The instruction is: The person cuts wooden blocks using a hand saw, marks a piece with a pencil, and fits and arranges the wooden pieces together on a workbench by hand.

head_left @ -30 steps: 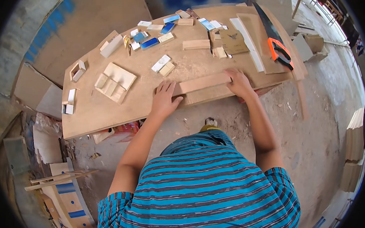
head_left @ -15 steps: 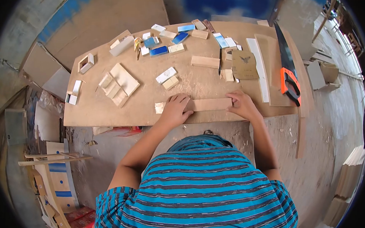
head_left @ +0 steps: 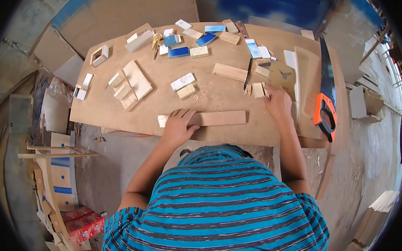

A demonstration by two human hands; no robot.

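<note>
My left hand (head_left: pixel 179 125) lies over a flat wooden strip (head_left: pixel 221 119) near the table's front edge, fingers wrapped across it and thumb on the near side. A pale, whitish piece (head_left: pixel 162 120) shows at the strip's left end, beyond my fingers. Farther right, my right hand (head_left: pixel 279 104) has its bent fingertips against the right end of a small wooden block (head_left: pixel 258 90). Just behind that block lie another small block (head_left: pixel 262 70) and a brown sandpaper sheet (head_left: pixel 283 76), partly covered by my hand. A thin dark stick (head_left: pixel 248 73) rests to the left.
A handsaw (head_left: pixel 325 116) with an orange handle lies at the table's right side. A wooden plank (head_left: pixel 230 72), a grooved wooden assembly (head_left: pixel 130 84) and a white-topped block (head_left: pixel 183 82) sit mid-table. Several blue, white and bare blocks are scattered along the back.
My right hand has left the strip's right end and moved up to the small wooden block. My left hand stays on the strip. The camera view has shifted slightly.
</note>
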